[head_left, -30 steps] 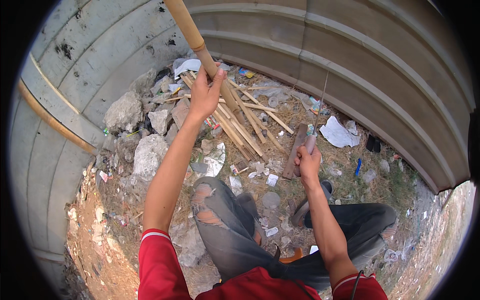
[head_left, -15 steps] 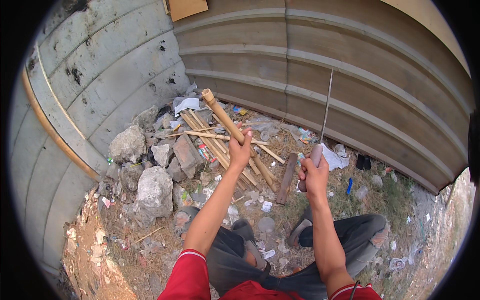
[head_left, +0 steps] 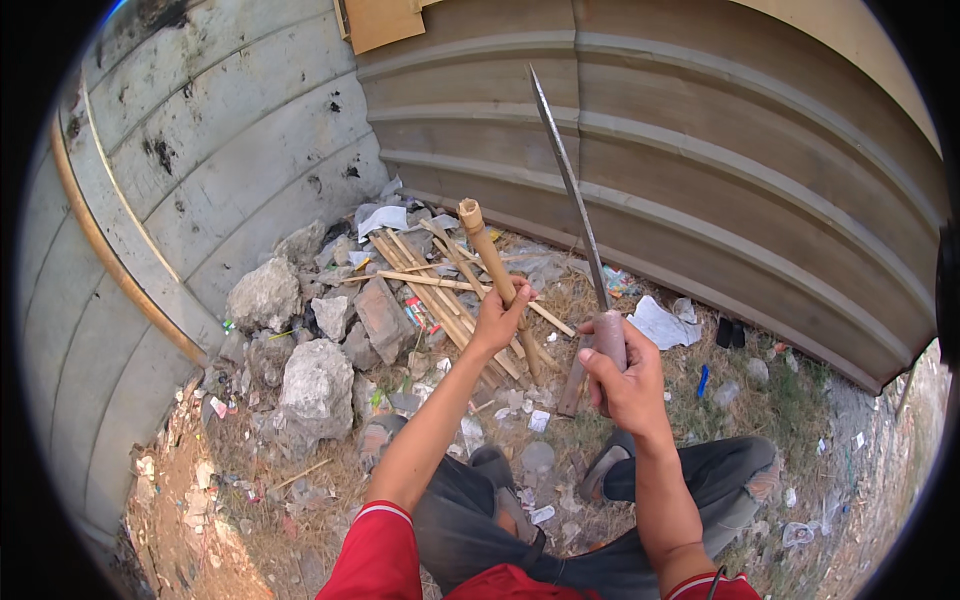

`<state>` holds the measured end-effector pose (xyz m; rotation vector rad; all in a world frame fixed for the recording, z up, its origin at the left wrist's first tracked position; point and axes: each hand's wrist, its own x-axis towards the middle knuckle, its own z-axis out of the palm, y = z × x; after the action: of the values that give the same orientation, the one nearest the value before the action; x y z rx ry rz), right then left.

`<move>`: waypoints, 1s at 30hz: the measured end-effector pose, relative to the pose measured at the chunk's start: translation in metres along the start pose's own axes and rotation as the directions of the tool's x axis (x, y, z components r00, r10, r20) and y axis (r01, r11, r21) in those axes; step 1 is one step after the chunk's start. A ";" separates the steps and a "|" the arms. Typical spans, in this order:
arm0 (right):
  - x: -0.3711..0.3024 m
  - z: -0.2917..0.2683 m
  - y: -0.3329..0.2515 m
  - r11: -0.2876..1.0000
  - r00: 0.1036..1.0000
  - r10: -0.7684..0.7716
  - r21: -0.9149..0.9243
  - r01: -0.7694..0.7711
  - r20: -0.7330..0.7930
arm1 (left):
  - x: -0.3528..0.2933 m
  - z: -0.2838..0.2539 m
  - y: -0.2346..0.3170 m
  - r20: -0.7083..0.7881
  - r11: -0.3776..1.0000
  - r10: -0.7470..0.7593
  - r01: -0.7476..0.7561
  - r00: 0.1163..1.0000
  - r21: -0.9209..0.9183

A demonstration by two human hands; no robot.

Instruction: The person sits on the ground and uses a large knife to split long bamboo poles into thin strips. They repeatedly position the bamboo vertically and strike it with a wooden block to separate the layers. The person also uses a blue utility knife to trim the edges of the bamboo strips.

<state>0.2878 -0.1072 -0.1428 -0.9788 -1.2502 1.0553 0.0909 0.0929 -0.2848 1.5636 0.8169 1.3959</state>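
Observation:
My left hand is wrapped round the middle of a bamboo pole, which leans with its hollow, knobbed end up and its lower end near the ground. In my right hand is the thick wooden handle of a machete. Its long, narrow blade points up and tilts left, apart from the bamboo. Behind the pole, several split bamboo strips lie crossed in a pile. A dark wooden plank rests on the ground just left of my right hand, partly covered by it.
Broken concrete chunks and a brick-like block are heaped at the left. A ribbed metal wall stands ahead, and a pale stained wall on the left. Litter, including a white sheet, covers the dry grass round my feet.
The machete blade has swung from leaning slightly right to leaning left, closer to the bamboo. The bamboo pole has moved right and stands more upright; my left hand still grips it.

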 end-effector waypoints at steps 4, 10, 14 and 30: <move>0.006 -0.007 0.014 0.998 0.999 -0.013 0.064 0.015 -0.043 | 0.002 -0.023 0.018 -0.105 0.985 -0.050 0.067 0.993 0.161; 0.019 -0.023 0.036 0.987 0.981 -0.024 0.151 0.054 -0.195 | -0.023 -0.153 0.089 -0.617 0.895 -0.186 -0.128 0.764 -0.428; 0.032 -0.042 0.063 0.984 0.924 -0.021 0.157 0.087 -0.381 | -0.052 -0.250 0.059 -0.720 0.768 -0.332 -0.269 0.609 -0.582; 0.025 -0.016 0.017 0.804 0.837 -0.186 0.410 0.430 -0.514 | -0.057 -0.135 -0.036 -0.282 0.581 -0.697 0.288 0.659 -0.761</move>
<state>0.3025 -0.0788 -0.1541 -0.5225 -0.6531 0.7678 -0.0482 0.0800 -0.3410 0.2639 0.8800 1.4557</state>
